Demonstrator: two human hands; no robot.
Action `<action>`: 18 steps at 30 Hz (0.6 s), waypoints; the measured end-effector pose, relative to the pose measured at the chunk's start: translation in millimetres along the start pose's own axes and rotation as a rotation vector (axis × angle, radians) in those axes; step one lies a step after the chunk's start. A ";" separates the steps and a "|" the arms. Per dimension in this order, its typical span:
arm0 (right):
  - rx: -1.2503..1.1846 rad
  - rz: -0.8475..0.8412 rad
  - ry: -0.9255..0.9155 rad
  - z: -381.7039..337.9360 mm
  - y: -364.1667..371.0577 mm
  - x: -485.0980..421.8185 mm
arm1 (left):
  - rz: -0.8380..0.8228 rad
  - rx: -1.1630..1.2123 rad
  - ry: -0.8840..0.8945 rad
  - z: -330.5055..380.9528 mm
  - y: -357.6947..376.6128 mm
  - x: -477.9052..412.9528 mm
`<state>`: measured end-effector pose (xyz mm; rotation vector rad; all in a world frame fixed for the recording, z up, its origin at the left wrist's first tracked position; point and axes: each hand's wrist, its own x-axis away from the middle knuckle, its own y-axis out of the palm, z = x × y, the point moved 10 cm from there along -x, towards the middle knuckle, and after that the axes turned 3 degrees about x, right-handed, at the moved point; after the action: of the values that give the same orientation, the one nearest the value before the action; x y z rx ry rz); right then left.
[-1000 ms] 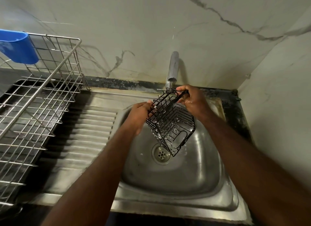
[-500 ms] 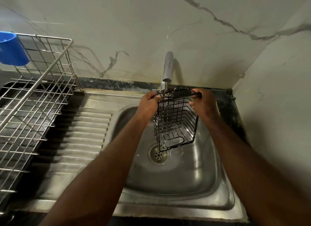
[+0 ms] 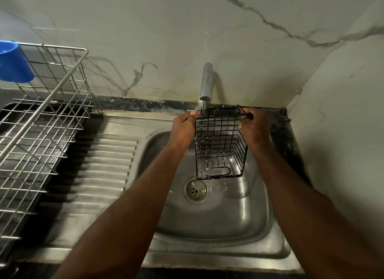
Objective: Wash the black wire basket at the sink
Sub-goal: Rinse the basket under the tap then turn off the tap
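Rinsing seems the step in hand: the black wire basket [image 3: 220, 145] hangs over the sink [image 3: 207, 226], top rim just under the tap [image 3: 206, 83], left hand [image 3: 184, 131] pinching one rim corner and right hand [image 3: 256, 131] gripping the other (flowing water is hard to make out). Turning it under the spout likely comes next; open room lies below toward the drain [image 3: 195, 190], the wall [image 3: 332, 133] close at right.
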<state>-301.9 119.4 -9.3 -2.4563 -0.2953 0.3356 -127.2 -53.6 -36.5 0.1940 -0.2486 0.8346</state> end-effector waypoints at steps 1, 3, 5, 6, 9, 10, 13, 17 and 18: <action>0.002 0.005 0.007 1.6 -1.1 -0.3 | -0.003 0.006 0.003 -0.5 -1.2 -0.7; -0.001 0.014 0.025 4.3 -3.9 -0.5 | -0.019 0.011 0.006 -2.8 -4.0 -3.6; -0.004 0.034 0.049 6.7 -8.2 -0.5 | -0.052 -0.036 0.020 -2.5 -3.9 -5.2; 0.000 0.047 0.057 7.4 -11.0 -0.5 | -0.068 -0.084 0.042 0.5 -2.6 -4.7; -0.002 0.066 0.067 8.9 -15.5 -0.4 | -0.101 -0.331 0.208 18.3 5.4 -2.8; -0.002 0.066 0.074 9.5 -16.1 0.1 | -0.103 -0.454 0.274 25.3 9.8 -0.2; 0.007 0.065 0.089 11.2 -17.7 1.5 | -0.094 -0.697 0.413 37.5 21.6 2.9; 0.018 0.063 0.107 12.7 -18.7 3.9 | -0.107 -0.899 0.512 43.3 34.5 5.9; 0.020 0.065 0.111 12.6 -18.9 4.2 | -0.103 -0.928 0.526 44.7 35.7 6.0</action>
<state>-304.3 142.4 -8.0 -2.4580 -0.1651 0.2276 -156.3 -37.8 10.4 -0.8660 -0.1067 0.5716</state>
